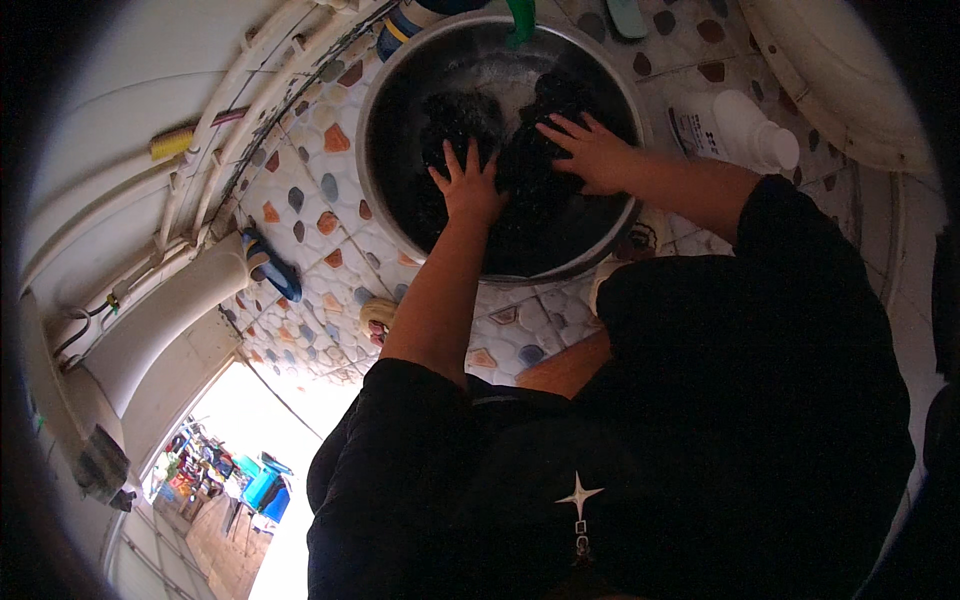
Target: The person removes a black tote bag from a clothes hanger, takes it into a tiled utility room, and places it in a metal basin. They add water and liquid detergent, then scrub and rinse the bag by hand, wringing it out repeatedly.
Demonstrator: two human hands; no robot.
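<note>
A large round metal basin (367, 150) stands on the floor, with dark cloth (525, 195) lying wet in it and some whitish suds near its far side. My left hand (471, 184) rests spread on the cloth at the middle left, fingers apart. On the right, my right hand (591, 156) presses on the same dark mass, its fingers also spread. Neither hand is closed around anything visible. A green hose or spout end (521, 22) hangs over the basin's far rim. How deep the water is cannot be told.
A white plastic bottle (739, 131) lies right of the basin. A yellow-bristled brush (172, 143) rests on wall pipes (225, 127) at left. A blue shoe (271, 266) lies by the wall, and a pale green slipper (627, 18) beyond the basin. The floor has a pebble pattern.
</note>
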